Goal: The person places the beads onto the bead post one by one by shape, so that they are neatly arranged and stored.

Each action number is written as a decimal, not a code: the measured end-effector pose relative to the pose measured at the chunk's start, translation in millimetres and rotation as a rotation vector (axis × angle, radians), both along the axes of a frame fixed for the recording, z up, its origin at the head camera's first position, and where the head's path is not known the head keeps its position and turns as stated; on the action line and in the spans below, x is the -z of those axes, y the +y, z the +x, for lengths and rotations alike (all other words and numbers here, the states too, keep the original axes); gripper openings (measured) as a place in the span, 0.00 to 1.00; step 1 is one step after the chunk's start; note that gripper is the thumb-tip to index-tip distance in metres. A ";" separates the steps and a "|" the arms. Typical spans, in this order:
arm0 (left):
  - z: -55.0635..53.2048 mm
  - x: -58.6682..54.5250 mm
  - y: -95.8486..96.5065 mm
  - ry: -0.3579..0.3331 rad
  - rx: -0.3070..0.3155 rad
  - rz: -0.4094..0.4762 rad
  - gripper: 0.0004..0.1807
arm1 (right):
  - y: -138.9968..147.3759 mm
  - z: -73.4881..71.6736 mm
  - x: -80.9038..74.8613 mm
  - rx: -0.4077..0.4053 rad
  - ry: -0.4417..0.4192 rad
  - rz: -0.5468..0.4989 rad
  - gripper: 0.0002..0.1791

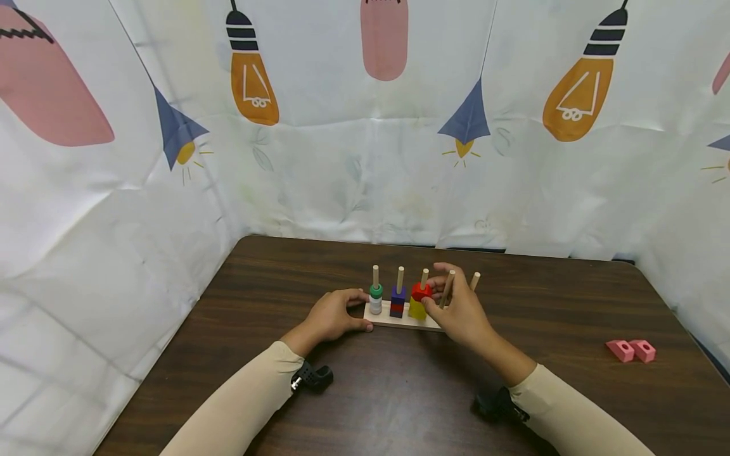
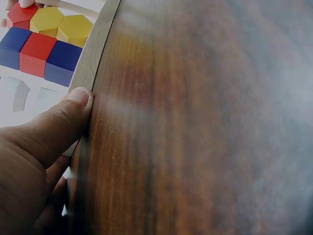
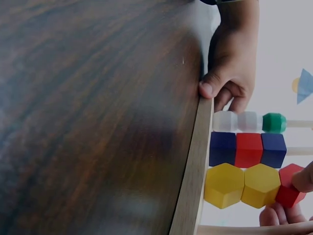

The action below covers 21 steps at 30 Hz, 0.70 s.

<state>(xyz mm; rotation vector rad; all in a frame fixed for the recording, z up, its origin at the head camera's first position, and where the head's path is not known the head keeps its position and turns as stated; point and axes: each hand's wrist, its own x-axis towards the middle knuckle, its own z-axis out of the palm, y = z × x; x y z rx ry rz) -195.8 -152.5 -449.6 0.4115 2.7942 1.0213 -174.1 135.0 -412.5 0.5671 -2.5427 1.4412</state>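
A wooden peg board with several upright pegs lies on the table. My left hand grips its left end, thumb against the front edge. On the third peg, my right hand pinches a red hexagonal block between thumb and fingers. Under that block sit two yellow hexagonal blocks. The middle peg beside it bears a red cube between two blue cubes. At the left end, a green bead tops two white beads. Two bare pegs stand at the right, near my right hand.
Two pink blocks with holes lie on the right side of the brown wood-grain table. A white curtain printed with lamps hangs behind the table and along its sides.
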 end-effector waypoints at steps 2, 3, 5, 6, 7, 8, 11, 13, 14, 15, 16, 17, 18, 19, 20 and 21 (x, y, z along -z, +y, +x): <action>0.2 -0.3 -0.1 0.002 0.001 -0.002 0.33 | 1.3 1.1 0.8 -0.010 0.006 -0.002 0.42; 0.1 -0.5 0.0 0.001 0.002 -0.003 0.33 | 2.4 1.9 1.3 -0.019 0.009 -0.003 0.43; 0.3 -1.1 0.2 -0.005 0.002 -0.008 0.33 | 5.4 3.8 2.4 -0.040 0.024 0.004 0.45; 0.2 -1.1 0.3 -0.002 0.005 -0.011 0.33 | 7.2 4.9 2.9 -0.051 0.036 0.013 0.46; 0.4 -1.0 0.3 -0.002 0.005 -0.012 0.33 | 9.0 6.1 3.4 -0.065 0.050 0.021 0.46; 0.4 -0.8 0.4 -0.003 0.004 -0.013 0.33 | 10.9 7.2 4.0 -0.081 0.066 0.032 0.46; 0.1 0.5 0.3 0.000 0.000 -0.011 0.33 | 17.6 11.5 5.0 -0.118 0.095 0.074 0.46; -0.2 1.4 0.1 0.000 -0.006 -0.009 0.33 | 22.4 15.4 5.2 -0.129 0.099 0.106 0.45; -0.3 1.8 0.1 0.003 -0.005 -0.008 0.33 | 25.2 17.5 5.5 -0.130 0.097 0.124 0.44; -0.4 2.2 0.1 0.004 -0.005 -0.008 0.33 | 28.1 19.9 5.6 -0.123 0.094 0.144 0.43; -0.6 2.5 0.0 0.006 -0.005 -0.008 0.33 | 31.0 22.2 5.8 -0.117 0.093 0.159 0.43; -0.7 2.7 -0.1 0.006 -0.004 -0.009 0.33 | 34.1 24.4 6.0 -0.111 0.093 0.170 0.42; -0.8 2.8 -0.2 0.007 -0.003 -0.010 0.33 | 37.1 26.4 6.0 -0.107 0.094 0.177 0.40; -0.9 2.9 -0.2 0.007 -0.001 -0.010 0.33 | 40.6 28.1 6.3 -0.103 0.098 0.180 0.39; -0.9 2.8 -0.3 0.008 0.001 -0.010 0.33 | 44.3 29.6 6.6 -0.097 0.102 0.178 0.37; -1.0 2.8 -0.4 0.008 0.003 -0.010 0.33 | 48.2 31.1 6.6 -0.088 0.111 0.176 0.35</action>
